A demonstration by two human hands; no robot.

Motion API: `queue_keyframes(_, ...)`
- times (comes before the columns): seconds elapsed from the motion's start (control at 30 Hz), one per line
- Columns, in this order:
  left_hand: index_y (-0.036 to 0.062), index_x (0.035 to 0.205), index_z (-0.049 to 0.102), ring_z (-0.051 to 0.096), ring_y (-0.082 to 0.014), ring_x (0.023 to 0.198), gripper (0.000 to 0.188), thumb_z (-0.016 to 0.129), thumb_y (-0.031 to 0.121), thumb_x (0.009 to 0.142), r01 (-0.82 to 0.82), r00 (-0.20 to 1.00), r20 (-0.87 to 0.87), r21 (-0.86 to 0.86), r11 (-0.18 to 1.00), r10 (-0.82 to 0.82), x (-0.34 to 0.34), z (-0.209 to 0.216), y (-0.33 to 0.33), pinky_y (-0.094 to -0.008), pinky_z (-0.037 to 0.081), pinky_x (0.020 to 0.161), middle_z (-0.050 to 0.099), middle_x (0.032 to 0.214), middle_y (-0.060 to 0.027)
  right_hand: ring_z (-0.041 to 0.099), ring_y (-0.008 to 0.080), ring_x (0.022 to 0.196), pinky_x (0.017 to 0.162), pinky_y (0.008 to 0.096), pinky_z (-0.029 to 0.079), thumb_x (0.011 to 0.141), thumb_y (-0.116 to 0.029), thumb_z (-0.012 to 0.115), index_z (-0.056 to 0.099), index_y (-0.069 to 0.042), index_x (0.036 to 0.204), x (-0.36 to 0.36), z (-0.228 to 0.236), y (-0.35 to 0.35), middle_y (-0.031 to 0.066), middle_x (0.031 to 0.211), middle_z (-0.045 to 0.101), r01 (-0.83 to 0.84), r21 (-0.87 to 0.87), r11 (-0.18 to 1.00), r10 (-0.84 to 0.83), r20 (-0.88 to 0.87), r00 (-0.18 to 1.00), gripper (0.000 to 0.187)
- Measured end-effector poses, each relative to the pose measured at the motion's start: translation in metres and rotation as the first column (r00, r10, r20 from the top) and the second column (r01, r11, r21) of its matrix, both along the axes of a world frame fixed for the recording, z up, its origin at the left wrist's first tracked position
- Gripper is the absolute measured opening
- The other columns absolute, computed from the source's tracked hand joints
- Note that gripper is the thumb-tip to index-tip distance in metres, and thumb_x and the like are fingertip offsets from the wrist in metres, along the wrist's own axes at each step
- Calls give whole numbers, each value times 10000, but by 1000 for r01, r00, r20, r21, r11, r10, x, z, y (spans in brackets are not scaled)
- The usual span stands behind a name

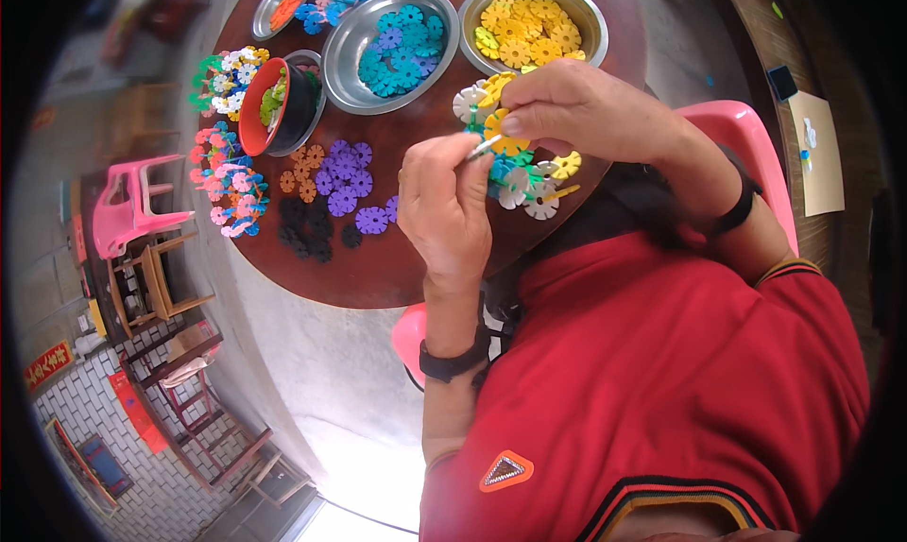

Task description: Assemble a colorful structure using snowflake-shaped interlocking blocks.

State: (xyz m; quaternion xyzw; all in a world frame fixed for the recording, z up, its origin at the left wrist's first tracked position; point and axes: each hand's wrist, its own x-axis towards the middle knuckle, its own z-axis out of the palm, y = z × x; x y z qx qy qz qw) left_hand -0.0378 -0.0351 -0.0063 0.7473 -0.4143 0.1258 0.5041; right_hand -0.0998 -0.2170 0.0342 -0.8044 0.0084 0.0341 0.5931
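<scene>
Held left hand (439, 202) with thumb and fingertips together, clamped on a pale flat piece (486, 147) seen nearly edge-on. Held right hand (590, 107) just beside, with thumb and forefinger closed on a yellow notched disc (501, 137). Could not tell from this view whether in contact, pale piece against yellow disc. Located both pieces above the near right part of a round dark-brown table (378, 275), at the upper edge of a cluster of interlocked snowflake discs (541, 202) in white, yellow, green and blue, partly hidden by right hand.

Noted beyond the hands a steel bowl (593, 34) of yellow snowflake discs (531, 22) and, to its left, a wide steel bowl (342, 58) of teal snowflake discs (402, 58) with a few lilac ones mixed in. Recorded a smaller steel bowl (266, 5) with orange pieces (287, 10) at far left, and a red-lined black bowl (299, 117) with light green pieces (272, 104) nearer.

Logged loose on the tabletop: purple discs (344, 175), brown discs (300, 169) touching or near these, and black discs (306, 228) closer in. Saw a pink, blue and white assembly (232, 188) along the left rim. Observed black wristbands (455, 359) on both wrists.
</scene>
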Motion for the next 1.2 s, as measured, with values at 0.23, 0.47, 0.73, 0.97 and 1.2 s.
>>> queue_keyframes(0.23,75,980,594,557,-290,847,414,773,294,679,112,958,269,-25,993,-101,4,9,6,-397,453,724,581,934,-104,385,43,470,429,206,270,876,-172,592,611,12,886,11,-5,-26,-29,583,466,55,230,972,-53,-15,999,185)
queue_keyframes(0.47,50,874,651,586,-233,760,151,742,89,760,-50,950,308,-20,999,54,3,3,7,-316,476,678,619,853,-70,418,53,452,426,205,311,894,-288,567,621,0,813,22,6,-14,-5,559,505,61,314,947,-30,-100,994,304)
queue_keyframes(0.73,1,861,601,523,-134,721,102,657,87,861,-200,979,-77,-139,970,191,5,6,9,-241,425,659,576,805,-34,586,227,652,607,337,461,821,-80,589,595,-1,851,25,-12,-77,103,710,568,333,-615,715,-53,427,903,84)
queue_keyframes(0.97,18,857,595,541,-201,684,102,661,96,852,-222,952,-232,-73,972,200,10,-1,10,-293,436,619,570,771,-72,611,305,829,733,399,486,768,-140,601,616,-44,838,28,-41,-77,134,851,606,329,-819,470,-50,348,936,119)
queue_keyframes(1.2,-7,885,593,513,-76,759,134,648,115,890,-213,922,-341,-50,976,184,10,-2,8,-209,428,700,575,825,-5,597,303,818,717,407,479,699,-147,604,573,-58,805,37,-55,-68,107,819,577,312,-866,392,-68,311,948,142)
